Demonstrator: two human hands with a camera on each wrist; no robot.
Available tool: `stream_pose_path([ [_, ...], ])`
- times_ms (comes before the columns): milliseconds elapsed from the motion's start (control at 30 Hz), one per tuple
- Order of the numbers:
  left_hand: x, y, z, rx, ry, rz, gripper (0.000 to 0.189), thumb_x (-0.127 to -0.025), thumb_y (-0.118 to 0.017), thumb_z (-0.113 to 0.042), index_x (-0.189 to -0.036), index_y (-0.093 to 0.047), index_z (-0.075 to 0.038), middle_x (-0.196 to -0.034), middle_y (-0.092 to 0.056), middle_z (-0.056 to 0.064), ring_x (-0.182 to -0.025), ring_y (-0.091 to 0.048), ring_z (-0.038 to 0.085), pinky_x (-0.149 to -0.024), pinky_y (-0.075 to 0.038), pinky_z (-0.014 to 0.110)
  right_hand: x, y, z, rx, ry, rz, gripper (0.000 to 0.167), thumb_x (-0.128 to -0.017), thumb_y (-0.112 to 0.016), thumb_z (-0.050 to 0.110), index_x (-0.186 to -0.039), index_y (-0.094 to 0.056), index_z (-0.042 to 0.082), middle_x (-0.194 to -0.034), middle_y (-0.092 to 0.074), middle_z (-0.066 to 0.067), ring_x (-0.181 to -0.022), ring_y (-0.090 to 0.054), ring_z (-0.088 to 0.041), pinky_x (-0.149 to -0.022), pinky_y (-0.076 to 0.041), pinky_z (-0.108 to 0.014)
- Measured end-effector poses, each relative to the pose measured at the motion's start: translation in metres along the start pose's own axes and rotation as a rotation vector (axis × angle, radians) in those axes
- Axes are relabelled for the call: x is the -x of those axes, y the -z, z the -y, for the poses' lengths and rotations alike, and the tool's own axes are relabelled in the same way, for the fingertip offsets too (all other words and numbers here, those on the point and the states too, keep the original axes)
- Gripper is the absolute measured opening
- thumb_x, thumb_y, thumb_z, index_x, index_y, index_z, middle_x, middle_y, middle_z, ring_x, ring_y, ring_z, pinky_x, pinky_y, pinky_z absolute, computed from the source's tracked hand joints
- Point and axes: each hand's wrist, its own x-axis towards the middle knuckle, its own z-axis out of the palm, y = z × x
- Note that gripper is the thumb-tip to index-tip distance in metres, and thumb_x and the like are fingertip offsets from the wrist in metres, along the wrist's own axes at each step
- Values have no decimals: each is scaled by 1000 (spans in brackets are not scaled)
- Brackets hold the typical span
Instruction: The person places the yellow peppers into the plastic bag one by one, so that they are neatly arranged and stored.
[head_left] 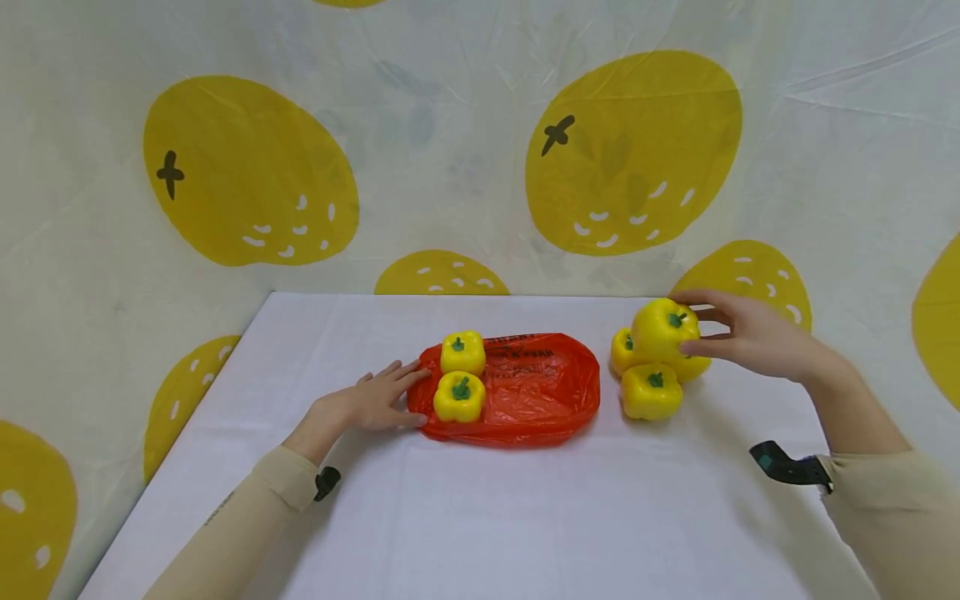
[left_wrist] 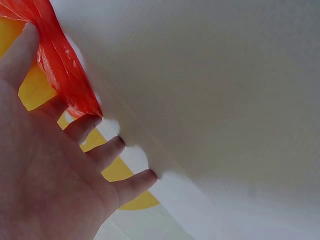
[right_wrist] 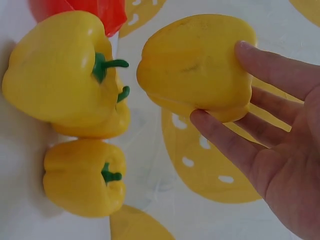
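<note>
A yellow bell pepper (head_left: 660, 329) with a green stem is gripped between the thumb and fingers of my right hand (head_left: 757, 333); the right wrist view shows this held pepper (right_wrist: 195, 65) off the table. Under and around it stand more yellow peppers, the front pepper (head_left: 651, 392) in plain sight and the others partly hidden. A flat red plastic bag (head_left: 525, 392) lies to their left, two yellow peppers (head_left: 460, 396) standing on its left end. My left hand (head_left: 375, 396) rests at the bag's left edge, fingers spread, thumb touching the red plastic (left_wrist: 62, 60).
The white-covered table (head_left: 480, 517) ends at a back edge just beyond the bag. Behind it hangs a pale curtain (head_left: 442, 167) printed with large yellow fruit shapes.
</note>
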Motion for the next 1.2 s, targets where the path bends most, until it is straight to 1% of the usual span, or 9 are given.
stream_pose_path([
  [100,-1,-1,1,1,-2,0,90,-91,-69,-57,-164,-30,-23,-170,-19,8,-155,-9,39,-118,-11,70,-6,-5,4,-4,-7,14,65,-92,-80,22,-148,-50,8,-144,-55,-13,-131,-52,-44,-85,-47,-11],
  [167,-3,-1,2,-4,-3,-1,90,-91,-69,-58,-164,-30,-24,-170,-19,7,-155,-10,39,-117,-11,70,-10,-9,5,2,-8,20,66,-92,-80,25,-149,-50,10,-144,-55,-11,-132,-52,-42,-88,-51,-16],
  [267,-4,-2,3,-11,-2,1,91,-91,-69,-59,-164,-29,-24,-171,-18,7,-155,-10,39,-117,-12,71,-16,-15,7,7,-4,33,66,-92,-80,29,-149,-50,13,-144,-56,-9,-133,-52,-40,-96,-55,-36],
  [333,-5,-1,2,-11,-1,3,91,-91,-69,-59,-164,-28,-24,-171,-18,7,-155,-10,39,-117,-12,71,-20,-19,8,4,13,37,66,-92,-80,29,-149,-50,13,-144,-56,-10,-132,-52,-41,-100,-52,-51],
  [400,-5,-1,1,-11,1,4,90,-91,-69,-58,-164,-28,-24,-171,-17,7,-155,-9,39,-117,-11,71,-24,-24,9,-12,16,41,66,-92,-80,29,-149,-50,13,-144,-56,-10,-133,-51,-40,-101,-49,-59],
  [633,-5,0,0,-15,7,7,90,-91,-70,-56,-164,-28,-24,-170,-18,7,-155,-9,40,-117,-11,71,-40,-45,12,-67,26,60,66,-93,-79,27,-150,-48,12,-146,-53,-11,-135,-48,-41,-99,-51,-58],
  [767,-4,0,0,-15,4,4,90,-91,-70,-56,-164,-29,-23,-170,-19,8,-154,-10,41,-116,-12,72,-45,-53,16,-86,37,73,67,-94,-78,27,-150,-47,10,-147,-52,-13,-135,-47,-42,-100,-50,-60],
  [967,-4,-1,1,-22,2,5,90,-91,-70,-56,-164,-28,-24,-171,-18,6,-155,-9,39,-117,-11,71,-51,-65,22,-125,-10,90,67,-94,-78,27,-151,-46,14,-147,-53,-11,-136,-48,-40,-101,-50,-58],
  [1200,-4,-1,1,-23,-1,5,90,-91,-69,-56,-164,-29,-23,-171,-18,7,-155,-9,40,-117,-11,71,-61,-82,26,-158,6,97,66,-93,-78,24,-150,-48,11,-149,-51,-12,-136,-47,-42,-99,-51,-56],
])
